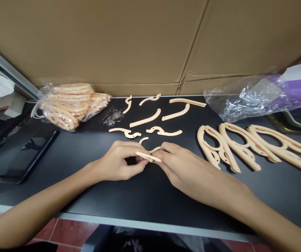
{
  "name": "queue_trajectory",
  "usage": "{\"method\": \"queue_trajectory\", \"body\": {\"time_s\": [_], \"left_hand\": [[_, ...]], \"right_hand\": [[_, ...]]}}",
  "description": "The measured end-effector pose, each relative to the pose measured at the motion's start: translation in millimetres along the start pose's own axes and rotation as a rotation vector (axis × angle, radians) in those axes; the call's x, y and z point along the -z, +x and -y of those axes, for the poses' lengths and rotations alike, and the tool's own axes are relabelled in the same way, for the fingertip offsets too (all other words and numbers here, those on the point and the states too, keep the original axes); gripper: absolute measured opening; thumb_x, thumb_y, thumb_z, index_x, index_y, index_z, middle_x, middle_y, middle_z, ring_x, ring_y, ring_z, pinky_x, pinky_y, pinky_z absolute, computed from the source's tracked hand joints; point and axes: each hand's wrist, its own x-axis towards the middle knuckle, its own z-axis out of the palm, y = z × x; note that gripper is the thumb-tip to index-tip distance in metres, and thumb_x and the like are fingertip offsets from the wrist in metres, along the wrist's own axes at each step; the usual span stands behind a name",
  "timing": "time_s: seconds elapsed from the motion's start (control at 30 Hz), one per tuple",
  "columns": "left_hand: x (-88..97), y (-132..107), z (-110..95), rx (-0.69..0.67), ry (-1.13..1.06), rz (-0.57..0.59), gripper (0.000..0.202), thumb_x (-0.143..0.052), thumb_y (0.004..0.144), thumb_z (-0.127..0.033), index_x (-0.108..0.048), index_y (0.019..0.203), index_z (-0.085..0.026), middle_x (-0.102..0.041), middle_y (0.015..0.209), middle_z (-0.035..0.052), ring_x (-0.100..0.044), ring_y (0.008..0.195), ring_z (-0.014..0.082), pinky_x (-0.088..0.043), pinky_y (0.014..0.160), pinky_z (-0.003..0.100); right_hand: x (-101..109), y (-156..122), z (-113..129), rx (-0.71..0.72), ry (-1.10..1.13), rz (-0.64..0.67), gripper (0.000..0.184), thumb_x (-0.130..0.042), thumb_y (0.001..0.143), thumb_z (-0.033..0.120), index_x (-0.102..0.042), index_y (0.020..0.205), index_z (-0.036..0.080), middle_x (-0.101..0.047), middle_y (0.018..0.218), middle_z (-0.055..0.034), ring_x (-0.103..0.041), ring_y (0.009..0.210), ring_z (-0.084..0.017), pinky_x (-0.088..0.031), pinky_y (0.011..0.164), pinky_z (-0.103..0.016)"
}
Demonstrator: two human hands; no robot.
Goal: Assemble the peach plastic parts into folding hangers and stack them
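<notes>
My left hand point(119, 159) and my right hand point(180, 166) meet over the front of the black table, fingers closed on a peach plastic folding-hanger piece point(147, 156). Part of it is hidden by my fingers. Just beyond them another curved end point(144, 140) shows; whether it belongs to the held piece I cannot tell. Further back lie loose hanger arms point(145, 118) and smaller hooked hanger parts point(164, 131). To the right of my right hand, several folded peach hangers point(217, 147) rest side by side.
A clear bag of peach hanger parts point(70, 105) sits at the back left, beside small pale crumbs point(112, 116). A dark phone point(29, 157) lies at left. Clear plastic wrap with a purple packet point(292, 91) is at the right. Cardboard point(92, 42) stands behind.
</notes>
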Motion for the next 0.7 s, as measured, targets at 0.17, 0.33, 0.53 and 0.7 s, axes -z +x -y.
{"method": "queue_trajectory", "body": {"time_s": [0.17, 0.33, 0.53, 0.7], "left_hand": [[2.6, 1, 3, 0.041, -0.067, -0.022, 0.012, -0.066, 0.087, -0.016, -0.077, 0.093, -0.016, -0.078, 0.087, 0.0074, -0.073, 0.078, 0.0169, -0.058, 0.074, 0.025], [4.9, 3, 8, 0.086, -0.166, -0.056, 0.008, -0.069, 0.086, -0.015, -0.076, 0.089, -0.015, -0.079, 0.088, 0.0061, -0.073, 0.075, 0.0145, -0.058, 0.07, 0.022], [4.5, 4, 9, 0.008, -0.135, -0.041, 0.01, -0.071, 0.084, -0.009, -0.077, 0.089, -0.015, -0.079, 0.091, 0.0056, -0.074, 0.081, 0.0137, -0.059, 0.078, 0.021], [4.0, 4, 8, 0.013, -0.174, -0.027, 0.012, -0.07, 0.085, -0.01, -0.077, 0.093, -0.016, -0.079, 0.092, 0.0063, -0.075, 0.082, 0.0148, -0.059, 0.077, 0.023]], "right_hand": [[0, 1, -2, -0.017, 0.078, -0.042, 0.028, -0.037, 0.103, 0.019, -0.065, 0.104, 0.018, -0.059, 0.098, -0.0068, -0.061, 0.089, -0.018, -0.047, 0.077, -0.031], [1, 4, -9, -0.013, 0.179, -0.083, 0.029, -0.038, 0.104, 0.026, -0.064, 0.092, 0.019, -0.064, 0.091, -0.0045, -0.06, 0.083, -0.017, -0.043, 0.074, -0.029], [1, 7, -15, 0.021, 0.32, -0.073, 0.028, -0.041, 0.103, 0.029, -0.064, 0.089, 0.022, -0.068, 0.094, -0.001, -0.061, 0.089, -0.016, -0.041, 0.08, -0.031], [-5, 2, -13, 0.036, 0.333, -0.014, 0.026, -0.037, 0.104, 0.031, -0.062, 0.098, 0.025, -0.065, 0.107, -0.0023, -0.059, 0.103, -0.018, -0.041, 0.091, -0.034]]}}
